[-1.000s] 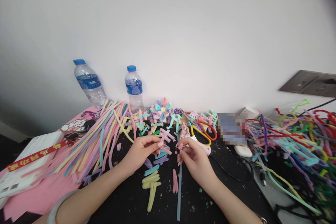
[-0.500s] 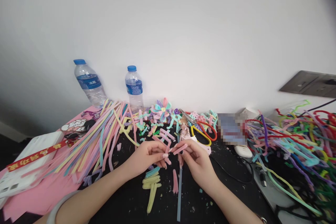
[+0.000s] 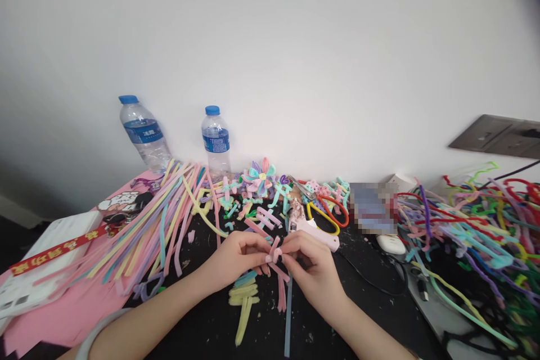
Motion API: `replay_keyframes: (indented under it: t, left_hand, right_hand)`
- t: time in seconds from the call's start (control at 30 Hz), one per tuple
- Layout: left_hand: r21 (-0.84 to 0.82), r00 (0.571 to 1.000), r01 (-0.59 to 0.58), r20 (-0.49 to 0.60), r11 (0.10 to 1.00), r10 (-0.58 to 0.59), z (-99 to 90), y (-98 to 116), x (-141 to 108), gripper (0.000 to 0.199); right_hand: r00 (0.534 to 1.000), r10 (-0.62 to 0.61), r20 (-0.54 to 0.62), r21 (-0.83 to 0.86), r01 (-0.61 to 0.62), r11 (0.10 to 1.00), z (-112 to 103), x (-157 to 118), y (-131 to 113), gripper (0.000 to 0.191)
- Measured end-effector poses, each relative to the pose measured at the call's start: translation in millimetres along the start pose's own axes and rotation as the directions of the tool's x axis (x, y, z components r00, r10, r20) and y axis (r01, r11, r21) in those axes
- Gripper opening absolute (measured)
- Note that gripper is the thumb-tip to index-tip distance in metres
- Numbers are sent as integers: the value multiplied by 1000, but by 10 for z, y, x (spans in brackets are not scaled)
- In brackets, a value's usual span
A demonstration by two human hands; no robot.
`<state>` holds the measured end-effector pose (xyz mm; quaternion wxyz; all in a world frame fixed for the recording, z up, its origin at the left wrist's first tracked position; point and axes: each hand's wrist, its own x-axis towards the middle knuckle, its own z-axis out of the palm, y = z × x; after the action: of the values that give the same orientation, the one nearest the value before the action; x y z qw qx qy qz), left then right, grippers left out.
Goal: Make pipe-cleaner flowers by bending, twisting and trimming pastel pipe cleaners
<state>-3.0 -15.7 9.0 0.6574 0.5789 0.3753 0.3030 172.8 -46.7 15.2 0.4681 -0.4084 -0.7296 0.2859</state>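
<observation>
Pink fuzzy strips (image 3: 275, 253): between your fingertips; your left hand (image 3: 242, 261) and right hand (image 3: 310, 261) together, pinching them.

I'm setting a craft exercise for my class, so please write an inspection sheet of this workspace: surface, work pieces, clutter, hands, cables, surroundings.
Surface: black tabletop, sprinkled with small scraps.
Work pieces: pink fuzzy pieces between the fingers; yellow pieces lie nearer the wearer.
Clutter: loose strips left, tangled strips right; scissors beyond the hands.
Hands: left hand and right hand pinch the pink pieces.
Cables: black cord near the wall socket.
Surroundings: pale wall, two blue-capped bottles before it; nobody else seen.
</observation>
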Motion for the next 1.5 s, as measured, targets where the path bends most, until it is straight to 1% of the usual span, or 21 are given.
replay_keyframes:
  t: [0.1,0.2,0.33,0.4,0.53,0.7,0.93,1.07,1.2,1.33,1.43,1.5]
  left_hand:
    - [-33,999,38,23,999,-38,26,-6,-8,25]
    - [-52,997,68,42,996,-66,33,-19,-24,27]
    - [-69,996,91,26,993,-90,29,-24,-37,27]
    - [-77,997,76,16,994,-75,28,-22,-35,25]
    - [-76,1000,10,-17,997,-11,25,-23,-17,20]
    - [-66,997,-54,-58,996,51,11,-22,-13,17]
    - [-109,999,-8,-52,994,2,18,41,-29,18]
    - [-148,998,2,-60,989,-11,8,26,-25,20]
    - [-144,998,-18,-67,989,9,1,-4,-26,20]
    - [-156,995,-58,-91,986,44,-2,-9,-32,16]
    - [-147,996,-38,-82,988,26,-4,2,-31,13]
    - [-127,997,-46,-71,991,37,-4,8,-29,11]
  right_hand:
    - [1000,2,-11,18,-1,1000,36,-28,-12,9]
    - [999,-50,-7,-26,50,998,55,-43,-17,10]
    - [996,-93,11,-91,94,991,51,-42,4,14]
    - [995,-99,32,-105,102,989,44,-39,20,14]
    - [991,-107,76,-127,117,985,26,-38,44,15]
    - [987,-124,105,-160,140,977,7,-43,71,17]
    - [984,-126,130,-160,146,976,19,-42,101,19]
    - [981,-97,166,-183,127,975,27,-52,92,20]
    - [981,-71,179,-209,108,972,28,-61,106,19]
    - [982,-87,170,-200,121,972,39,-56,120,18]
    - [981,-89,173,-199,124,972,45,-45,109,19]
    - [982,-77,173,-210,113,971,46,-39,97,19]
